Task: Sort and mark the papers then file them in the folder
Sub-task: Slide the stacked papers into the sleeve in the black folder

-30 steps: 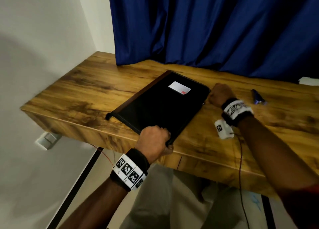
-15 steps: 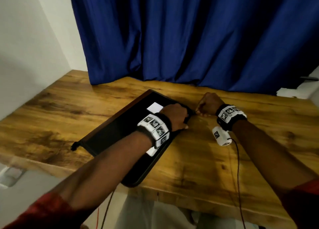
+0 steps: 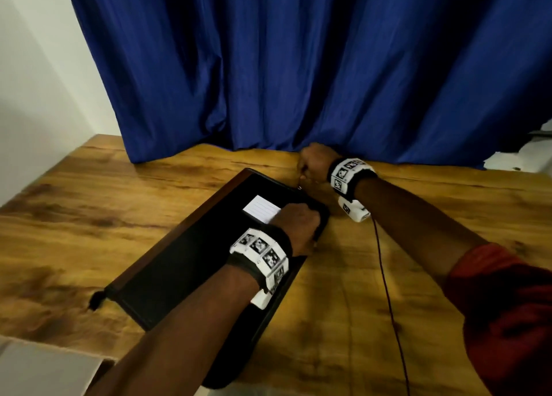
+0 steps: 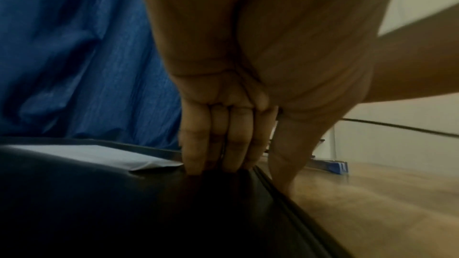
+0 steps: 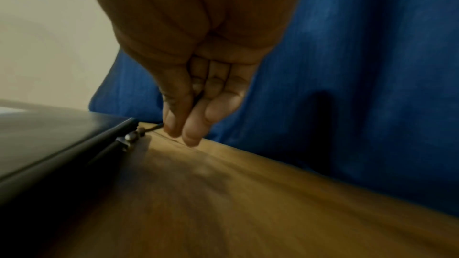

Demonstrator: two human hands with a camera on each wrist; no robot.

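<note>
A black zip folder lies shut and slanted on the wooden desk, with a white label on its cover. My left hand holds the folder's right edge near the far corner, fingers on the cover and thumb down beside the edge. Just past that corner, my right hand pinches the dark zipper pull cord between thumb and forefinger. The metal slider sits at the folder's corner. No loose papers show.
A blue curtain hangs right behind the desk's far edge. A blue pen lies on the desk to the right, seen only in the left wrist view. A thin cable runs from my right wrist. A pale box sits at bottom left.
My left hand left the folder's near edge and now holds its right edge near the far corner. My right hand travelled from the right side round to the far corner, pinching the zipper pull.
</note>
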